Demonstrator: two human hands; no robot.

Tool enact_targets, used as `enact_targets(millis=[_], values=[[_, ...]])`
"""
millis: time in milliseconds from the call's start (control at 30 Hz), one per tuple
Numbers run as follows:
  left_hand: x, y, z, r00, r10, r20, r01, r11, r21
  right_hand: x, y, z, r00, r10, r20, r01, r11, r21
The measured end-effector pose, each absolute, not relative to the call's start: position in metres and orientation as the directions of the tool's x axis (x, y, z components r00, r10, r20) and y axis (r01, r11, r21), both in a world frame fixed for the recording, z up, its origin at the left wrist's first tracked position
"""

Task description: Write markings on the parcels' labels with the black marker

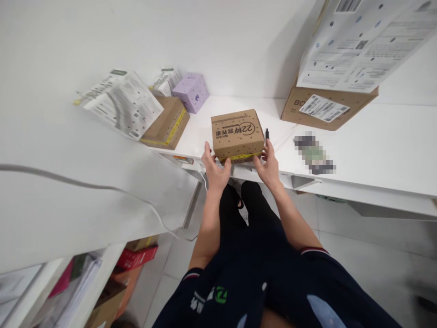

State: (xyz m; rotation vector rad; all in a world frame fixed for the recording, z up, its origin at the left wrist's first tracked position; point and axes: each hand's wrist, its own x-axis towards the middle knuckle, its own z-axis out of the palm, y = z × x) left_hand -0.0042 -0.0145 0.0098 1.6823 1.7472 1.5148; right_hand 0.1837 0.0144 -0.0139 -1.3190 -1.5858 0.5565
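Observation:
A brown cardboard box (235, 130) with dark printing and a yellow tape strip along its near side sits at the front edge of the white desk (368, 155). My left hand (217, 169) is curled round its near left corner, thumb against the front. At the near right corner, my right hand (268, 166) grips it the same way. Part of the fingers of both hands is hidden beside and under the box. A black marker (267, 134) lies just right of the box.
Left stand a taped brown carton (167, 123), a printed paper bag (126, 105) and a purple box (191, 92). To the right, a labelled carton (327, 107) stands behind a blurred-out item (314, 153), with a large printed package (358, 45) above. A grey cable (102, 186) hangs at left.

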Motion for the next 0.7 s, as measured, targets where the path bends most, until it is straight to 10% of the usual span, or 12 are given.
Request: enact_targets(millis=[467, 600, 700], values=[[0.002, -0.016, 0.045, -0.261, 0.885, 0.385, 0.711, -0.093, 0.697, 0.191, 0.017, 0.02, -0.057, 0.86, 0.508, 0.474, 0.471, -0.744], [0.005, -0.017, 0.045, -0.275, 0.884, 0.379, 0.725, -0.068, 0.686, 0.205, 0.029, 0.011, 0.086, 0.92, 0.383, 0.385, 0.324, -0.864], [0.006, -0.017, 0.045, -0.276, 0.882, 0.381, 0.719, -0.073, 0.691, 0.215, 0.045, 0.01, 0.168, 0.949, 0.268, 0.621, 0.109, -0.776]])
